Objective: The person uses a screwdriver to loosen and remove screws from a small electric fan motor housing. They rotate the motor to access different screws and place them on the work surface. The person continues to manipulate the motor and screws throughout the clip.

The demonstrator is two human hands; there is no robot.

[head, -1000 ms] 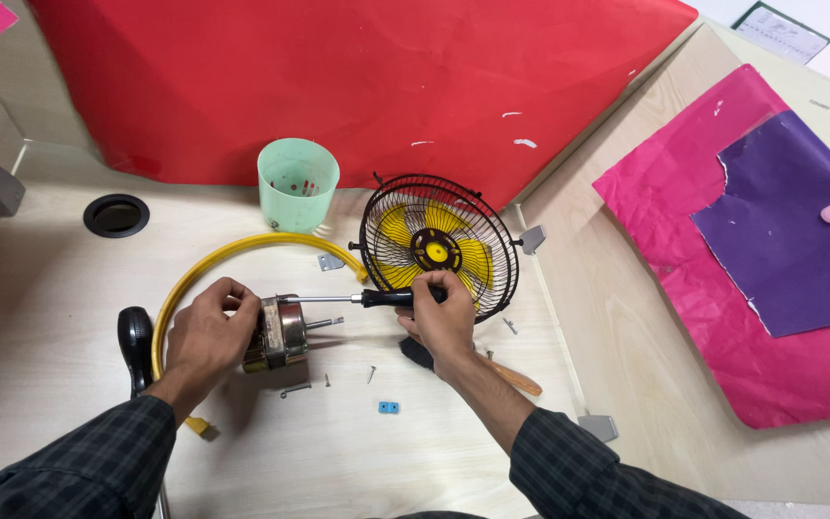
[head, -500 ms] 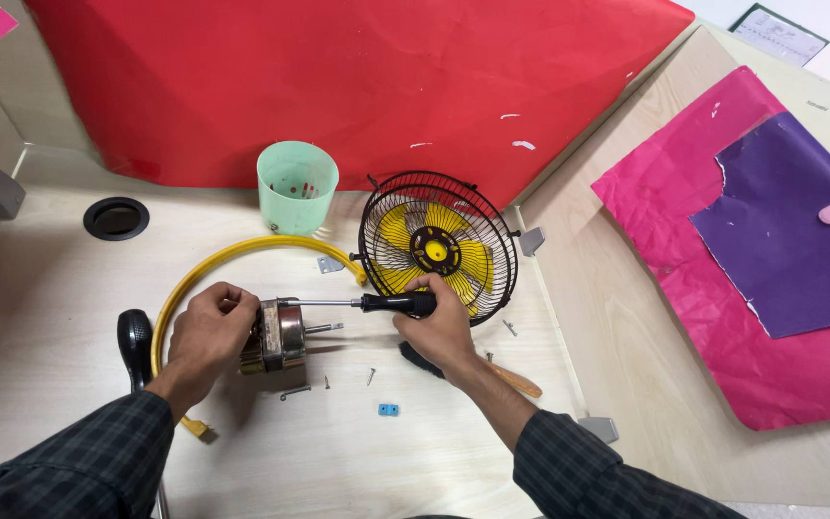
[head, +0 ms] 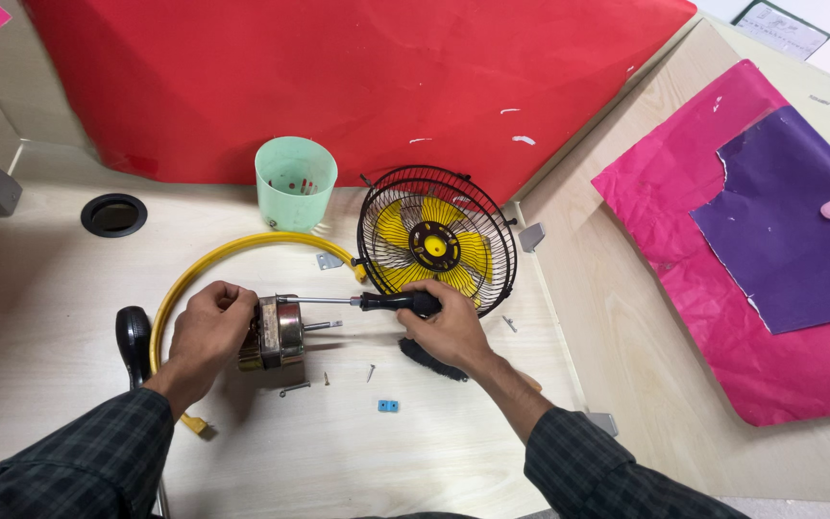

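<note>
- Red sheet [head: 338, 86] stands behind the desk [head: 50, 288]; pink paper [head: 684, 211] with a purple piece [head: 790, 221] lies far right.
- Fan cage [head: 436, 240], yellow blades inside, upright just behind the right hand.
- Yellow ring [head: 232, 245] arcs around the left hand.
- Green cup [head: 295, 183] behind the ring.
- Motor [head: 279, 332] at desk centre; left hand [head: 206, 332] fingers closed around it.
- Right hand [head: 449, 327] fingers wrapped on the screwdriver [head: 367, 302]; tip at the motor's top edge.
- 1 blue clip [head: 388, 406], loose screws [head: 371, 371] near the motor.
</note>
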